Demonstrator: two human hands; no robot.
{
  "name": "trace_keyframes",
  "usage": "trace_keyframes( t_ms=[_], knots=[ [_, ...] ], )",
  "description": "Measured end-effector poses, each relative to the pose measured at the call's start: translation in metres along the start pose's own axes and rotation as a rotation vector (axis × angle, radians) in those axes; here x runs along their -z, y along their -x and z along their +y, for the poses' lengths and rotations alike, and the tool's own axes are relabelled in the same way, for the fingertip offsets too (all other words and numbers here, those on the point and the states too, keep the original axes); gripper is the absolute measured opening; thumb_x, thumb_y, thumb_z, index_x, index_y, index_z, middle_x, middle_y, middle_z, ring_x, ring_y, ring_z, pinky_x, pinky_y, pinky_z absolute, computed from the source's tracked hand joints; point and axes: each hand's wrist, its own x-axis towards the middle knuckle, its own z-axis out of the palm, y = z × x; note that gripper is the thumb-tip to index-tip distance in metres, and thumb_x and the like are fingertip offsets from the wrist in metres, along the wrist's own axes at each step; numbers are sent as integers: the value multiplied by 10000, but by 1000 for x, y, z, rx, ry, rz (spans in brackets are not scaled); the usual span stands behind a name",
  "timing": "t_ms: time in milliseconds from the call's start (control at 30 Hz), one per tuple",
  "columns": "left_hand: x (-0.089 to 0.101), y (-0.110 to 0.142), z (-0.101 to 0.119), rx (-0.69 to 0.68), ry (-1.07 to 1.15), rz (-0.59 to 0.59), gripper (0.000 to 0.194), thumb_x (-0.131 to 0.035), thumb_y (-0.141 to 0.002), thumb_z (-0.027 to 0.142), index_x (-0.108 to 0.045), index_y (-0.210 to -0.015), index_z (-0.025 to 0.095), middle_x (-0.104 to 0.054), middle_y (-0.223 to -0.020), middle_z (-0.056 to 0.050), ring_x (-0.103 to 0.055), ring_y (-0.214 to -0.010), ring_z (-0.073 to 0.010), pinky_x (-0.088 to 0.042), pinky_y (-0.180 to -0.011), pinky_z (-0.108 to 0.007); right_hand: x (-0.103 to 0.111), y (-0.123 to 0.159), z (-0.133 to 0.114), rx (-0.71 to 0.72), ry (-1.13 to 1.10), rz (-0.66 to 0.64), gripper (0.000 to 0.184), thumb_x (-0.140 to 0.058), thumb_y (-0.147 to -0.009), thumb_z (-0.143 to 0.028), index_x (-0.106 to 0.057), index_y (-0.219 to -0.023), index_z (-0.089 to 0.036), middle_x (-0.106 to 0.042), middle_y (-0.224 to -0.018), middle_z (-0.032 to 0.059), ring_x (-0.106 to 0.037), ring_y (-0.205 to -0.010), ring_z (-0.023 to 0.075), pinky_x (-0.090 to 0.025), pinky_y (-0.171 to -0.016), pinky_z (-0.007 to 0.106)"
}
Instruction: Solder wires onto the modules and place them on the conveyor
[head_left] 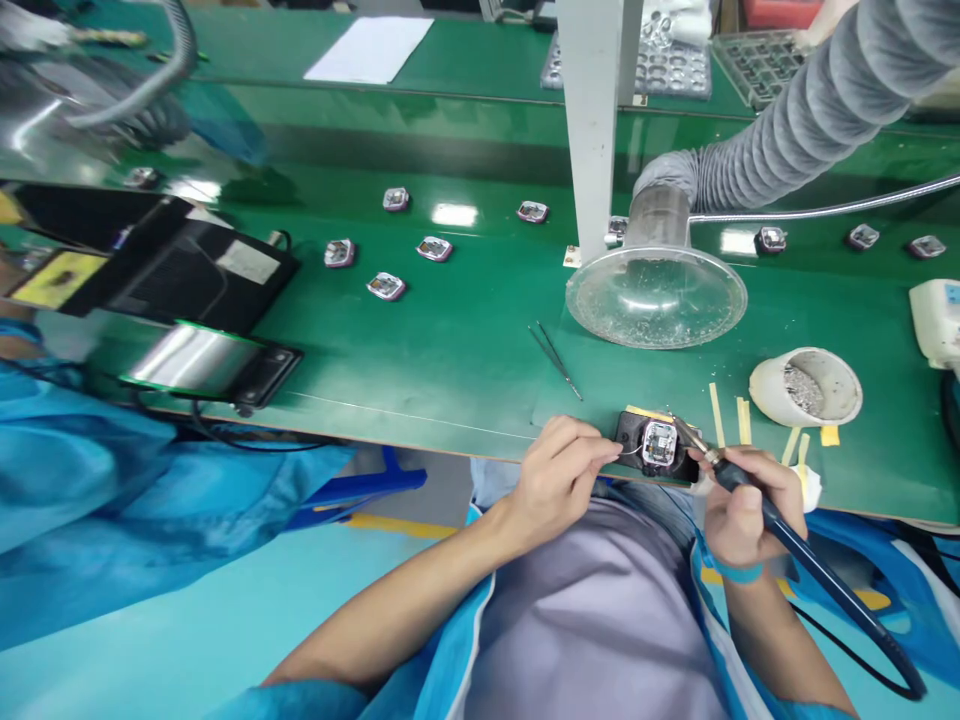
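Note:
My left hand (561,468) is closed in a pinch on a thin solder wire (631,451) that reaches toward a small square circuit module (660,442). The module sits in a black fixture (628,434) at the near edge of the green bench (450,340). My right hand (746,503) is wrapped round a blue-handled soldering iron (757,500), and the iron's tip (684,430) rests at the module's right edge. The iron's cable runs down to the right past my arm.
A clear fume hood (656,297) on a grey hose stands just behind the fixture. Tweezers (556,360) lie to its left. A white dish of solder scraps (806,387) and yellow tape strips (742,420) lie to the right. Several small modules (386,286) dot the belt. A person in blue (90,480) sits at left.

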Motion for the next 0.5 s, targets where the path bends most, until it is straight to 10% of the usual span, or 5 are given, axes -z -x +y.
trace_keyframes(
  t_ms=[500],
  knots=[
    [-27,-16,4,-105,-18,53,285,-645,-1109,18,-763,-1284,210,-758,-970,-49,-689,-850,-185,-565,-770,-338,-1,-7,-4,55,-31,-25,272,-714,-1117,-448,-811,-1157,-197,-751,-932,59,-756,-820,272,-627,-685,427]
  ],
)
